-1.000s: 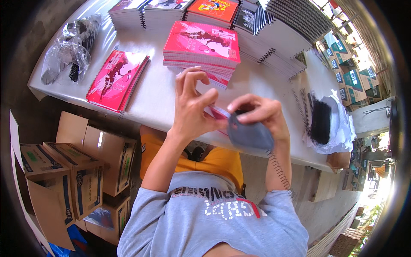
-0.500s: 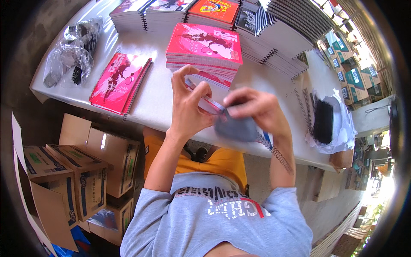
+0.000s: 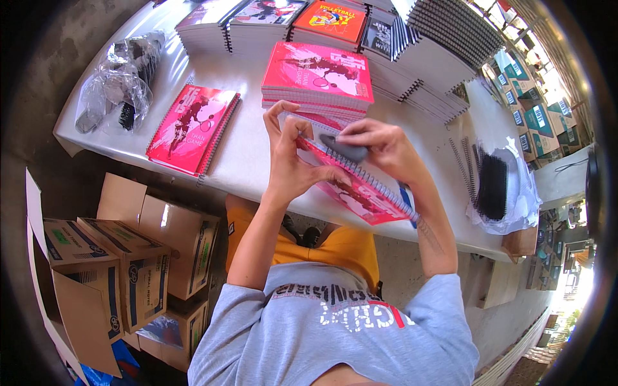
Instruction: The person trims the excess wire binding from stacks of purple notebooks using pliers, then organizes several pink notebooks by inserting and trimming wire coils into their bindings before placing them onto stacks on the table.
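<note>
Tilted above the table edge, a pink spiral notebook (image 3: 362, 201) is held by my left hand (image 3: 286, 161), thumb on the cover and fingers curled over its upper end. A dark wire coil (image 3: 381, 183) runs along the notebook's bound edge. My right hand (image 3: 386, 145) pinches a smooth, dark grey rounded piece (image 3: 349, 150) against the coil near its upper end; I cannot make out exactly what it is. Just beyond my hands stands a stack of pink notebooks (image 3: 317, 71). To the left lie a few more pink notebooks (image 3: 192, 128).
Loose black coils (image 3: 492, 183) lie on white plastic at the table's right end. A clear plastic bag (image 3: 122, 83) with dark contents sits far left. Several notebook stacks (image 3: 328, 22) line the back. Cardboard boxes (image 3: 141, 257) stand on the floor at left.
The notebook has turned so its pink cover and coiled edge show. The coil that hung past my right forearm now lies along that edge. The grey piece has moved up with my right hand.
</note>
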`<state>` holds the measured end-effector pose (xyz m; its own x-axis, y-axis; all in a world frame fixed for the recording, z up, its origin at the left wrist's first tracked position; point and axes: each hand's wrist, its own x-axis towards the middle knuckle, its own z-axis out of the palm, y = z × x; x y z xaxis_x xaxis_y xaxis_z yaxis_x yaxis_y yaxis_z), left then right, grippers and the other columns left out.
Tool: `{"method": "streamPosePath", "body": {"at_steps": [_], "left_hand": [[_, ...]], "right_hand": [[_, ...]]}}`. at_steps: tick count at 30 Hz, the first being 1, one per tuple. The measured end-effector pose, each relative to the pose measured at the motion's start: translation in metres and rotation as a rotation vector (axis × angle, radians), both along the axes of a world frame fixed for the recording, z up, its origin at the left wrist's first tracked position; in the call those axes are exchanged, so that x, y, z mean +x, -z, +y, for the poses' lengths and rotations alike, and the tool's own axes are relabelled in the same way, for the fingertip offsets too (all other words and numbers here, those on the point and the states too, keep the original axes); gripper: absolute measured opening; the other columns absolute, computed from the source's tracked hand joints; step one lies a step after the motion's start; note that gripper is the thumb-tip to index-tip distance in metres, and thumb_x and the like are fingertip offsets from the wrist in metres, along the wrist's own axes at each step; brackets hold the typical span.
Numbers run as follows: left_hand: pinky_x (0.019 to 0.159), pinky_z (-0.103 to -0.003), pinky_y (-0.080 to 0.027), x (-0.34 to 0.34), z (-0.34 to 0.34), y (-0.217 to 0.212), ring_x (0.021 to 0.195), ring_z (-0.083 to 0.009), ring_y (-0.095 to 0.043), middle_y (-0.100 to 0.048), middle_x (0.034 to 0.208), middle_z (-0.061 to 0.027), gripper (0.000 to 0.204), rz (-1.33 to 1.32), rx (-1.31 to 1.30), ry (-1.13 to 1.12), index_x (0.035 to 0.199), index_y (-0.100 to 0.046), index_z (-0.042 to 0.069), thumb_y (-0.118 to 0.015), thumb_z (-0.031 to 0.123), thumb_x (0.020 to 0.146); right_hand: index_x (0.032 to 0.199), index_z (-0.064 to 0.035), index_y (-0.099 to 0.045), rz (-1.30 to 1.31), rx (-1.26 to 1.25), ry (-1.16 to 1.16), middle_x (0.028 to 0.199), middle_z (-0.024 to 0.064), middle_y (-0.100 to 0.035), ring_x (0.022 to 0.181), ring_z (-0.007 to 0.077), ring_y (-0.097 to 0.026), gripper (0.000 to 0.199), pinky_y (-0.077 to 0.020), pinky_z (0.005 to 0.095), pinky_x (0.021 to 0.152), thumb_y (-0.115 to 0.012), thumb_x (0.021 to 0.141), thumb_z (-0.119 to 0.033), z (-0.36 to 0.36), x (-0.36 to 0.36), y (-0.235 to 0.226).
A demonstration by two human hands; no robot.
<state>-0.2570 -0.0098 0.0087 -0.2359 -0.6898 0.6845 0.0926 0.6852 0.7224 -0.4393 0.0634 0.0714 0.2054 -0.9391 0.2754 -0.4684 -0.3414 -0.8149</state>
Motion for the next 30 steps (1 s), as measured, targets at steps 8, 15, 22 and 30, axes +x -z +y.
{"method": "streamPosePath", "body": {"at_steps": [8, 15, 22, 30], "left_hand": [[0.079, -0.036, -0.041, 0.0, -0.001, 0.001, 0.108, -0.0285, -0.035, -0.037, 0.106, -0.0134, 0.07, 0.042, 0.018, 0.023, 0.085, -0.044, 0.009, -0.092, 0.03, 0.039], [0.089, -0.033, -0.039, -0.006, -0.009, 0.01, 0.104, -0.0223, -0.042, -0.037, 0.105, -0.0097, 0.097, 0.105, 0.211, 0.13, 0.098, -0.032, 0.005, -0.093, 0.038, 0.029], [0.072, -0.027, -0.044, -0.003, -0.009, 0.014, 0.083, -0.0147, -0.043, -0.036, 0.099, -0.0063, 0.092, 0.092, 0.202, 0.175, 0.091, -0.029, 0.009, -0.096, 0.023, 0.029], [0.078, -0.029, -0.041, -0.006, 0.001, 0.004, 0.084, -0.0162, -0.041, -0.036, 0.094, -0.0053, 0.091, 0.135, 0.195, 0.144, 0.095, -0.03, 0.007, -0.094, 0.032, 0.034]], "right_hand": [[0.103, -0.0037, -0.069, -0.089, -0.017, 0.105, 0.1, 0.0111, -0.065, 0.094, 0.0195, -0.061, 0.051, -0.0469, 0.0279, 0.084, -0.05, 0.061, 0.017, -0.011, 0.007, 0.0], [0.103, -0.0043, -0.068, -0.253, -0.018, -0.073, 0.101, 0.0106, -0.065, 0.095, 0.0185, -0.061, 0.042, -0.0465, 0.0274, 0.084, -0.058, 0.066, 0.012, -0.008, 0.016, -0.008], [0.103, -0.0036, -0.069, -0.074, 0.055, -0.013, 0.105, 0.014, -0.064, 0.094, 0.0191, -0.061, 0.038, -0.0471, 0.0275, 0.083, -0.06, 0.069, 0.01, -0.011, 0.016, 0.003], [0.104, 0.0009, -0.066, -0.209, -0.017, 0.003, 0.102, 0.0145, -0.065, 0.094, 0.0201, -0.062, 0.04, -0.0475, 0.0273, 0.083, -0.054, 0.068, 0.013, 0.0, 0.02, -0.008]]}}
